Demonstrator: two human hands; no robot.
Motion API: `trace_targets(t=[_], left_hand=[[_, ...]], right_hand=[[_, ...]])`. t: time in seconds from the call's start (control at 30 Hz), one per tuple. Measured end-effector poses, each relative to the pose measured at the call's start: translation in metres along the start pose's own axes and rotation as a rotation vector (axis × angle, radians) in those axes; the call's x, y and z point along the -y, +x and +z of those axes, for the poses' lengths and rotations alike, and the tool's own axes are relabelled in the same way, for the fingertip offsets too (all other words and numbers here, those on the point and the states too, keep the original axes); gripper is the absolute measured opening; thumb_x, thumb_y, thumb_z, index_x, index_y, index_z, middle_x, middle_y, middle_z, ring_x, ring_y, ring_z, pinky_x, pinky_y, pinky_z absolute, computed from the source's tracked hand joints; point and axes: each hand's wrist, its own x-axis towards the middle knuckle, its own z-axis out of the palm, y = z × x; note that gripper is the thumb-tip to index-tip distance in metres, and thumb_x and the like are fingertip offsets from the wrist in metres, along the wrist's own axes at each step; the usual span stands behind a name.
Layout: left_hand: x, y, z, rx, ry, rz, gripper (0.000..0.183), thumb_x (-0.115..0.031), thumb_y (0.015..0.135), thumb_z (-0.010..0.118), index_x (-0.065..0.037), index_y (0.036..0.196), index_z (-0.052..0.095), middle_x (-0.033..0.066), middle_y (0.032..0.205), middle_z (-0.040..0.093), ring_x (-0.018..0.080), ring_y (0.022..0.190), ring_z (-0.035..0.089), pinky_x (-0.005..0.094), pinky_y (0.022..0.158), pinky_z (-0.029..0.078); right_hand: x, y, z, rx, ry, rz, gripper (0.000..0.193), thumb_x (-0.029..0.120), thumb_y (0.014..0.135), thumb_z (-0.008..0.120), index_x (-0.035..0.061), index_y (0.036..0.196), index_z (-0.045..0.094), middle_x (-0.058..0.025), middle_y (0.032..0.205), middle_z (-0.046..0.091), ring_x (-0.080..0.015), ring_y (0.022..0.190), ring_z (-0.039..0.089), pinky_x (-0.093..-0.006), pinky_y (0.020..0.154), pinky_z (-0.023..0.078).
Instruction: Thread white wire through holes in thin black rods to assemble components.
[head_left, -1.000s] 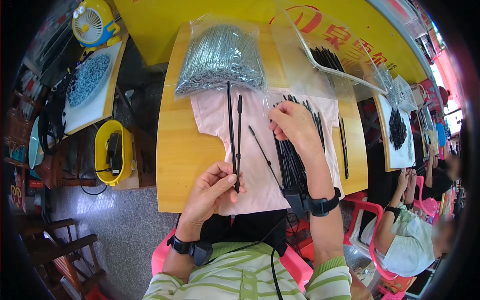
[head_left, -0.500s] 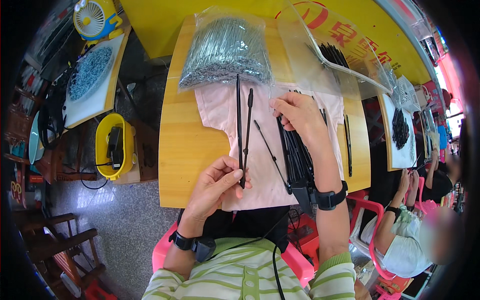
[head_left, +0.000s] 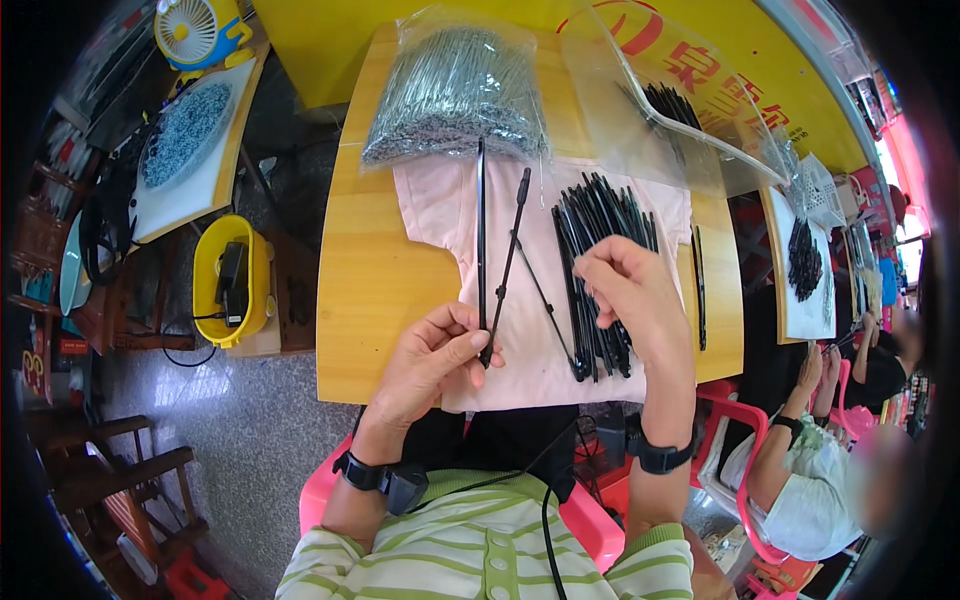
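Observation:
My left hand [head_left: 440, 350] pinches the lower ends of two slim black rods at the near edge of the table. One is a long, smooth, straight rod [head_left: 481, 235]; the other, a thinner rod with small knobs [head_left: 509, 262], leans away to the right. My right hand [head_left: 630, 290] hovers over a bundle of black rods [head_left: 603, 215], thumb and fingers drawn together. Whatever may be between those fingertips is too small to make out. Between the hands, another thin knobbed rod [head_left: 545, 300] lies on a pale pink cloth [head_left: 440, 205].
Behind the cloth sits a clear bag of thin silvery pieces [head_left: 455, 95]. A clear plastic bin [head_left: 690, 130] with black rods stands back right. More rods [head_left: 699, 290] lie along the table's right side. A yellow bucket [head_left: 262, 285] stands left; a co-worker [head_left: 810, 500] sits right.
My right hand has moved back toward me, from beside the silvery bag to over the rod bundle, uncovering the rods' far ends. The left hand keeps its two rods, nearly unmoved.

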Motion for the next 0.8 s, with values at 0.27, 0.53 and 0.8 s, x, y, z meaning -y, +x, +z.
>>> trace_targets(t=[0.27,0.53,0.8], left_hand=[[-0.001,0.000,0.003,-0.141,0.077,0.119,0.010,-0.004,0.089,0.053,-0.002,0.098,0.052,0.0140,0.088,0.062,0.0139,0.072,0.061,0.0220,0.062,0.048],[-0.004,-0.008,0.022,-0.143,0.142,0.051,0.024,-0.002,0.088,0.053,0.002,0.111,0.049,0.0128,0.098,0.059,0.0178,0.090,0.062,0.0259,0.078,0.051],[0.011,-0.008,0.021,-0.156,0.061,0.165,0.018,0.002,0.087,0.052,0.000,0.104,0.047,0.0123,0.098,0.057,0.0181,0.090,0.061,0.0252,0.077,0.052]], right_hand=[[-0.013,-0.039,-0.003,0.030,0.153,0.039,0.011,0.011,0.084,0.058,0.0001,0.085,0.057,-0.0018,0.067,0.055,-0.0059,0.054,0.051,-0.0201,0.049,0.045],[-0.034,-0.064,0.023,0.048,0.466,-0.134,0.010,0.006,0.087,0.058,-0.0009,0.092,0.056,-0.0097,0.082,0.064,-0.0120,0.066,0.061,-0.0216,0.053,0.050],[-0.052,-0.057,0.048,0.065,0.552,-0.188,0.008,0.006,0.085,0.061,-0.0003,0.088,0.059,-0.0034,0.086,0.060,-0.0043,0.061,0.050,-0.0182,0.046,0.041]])
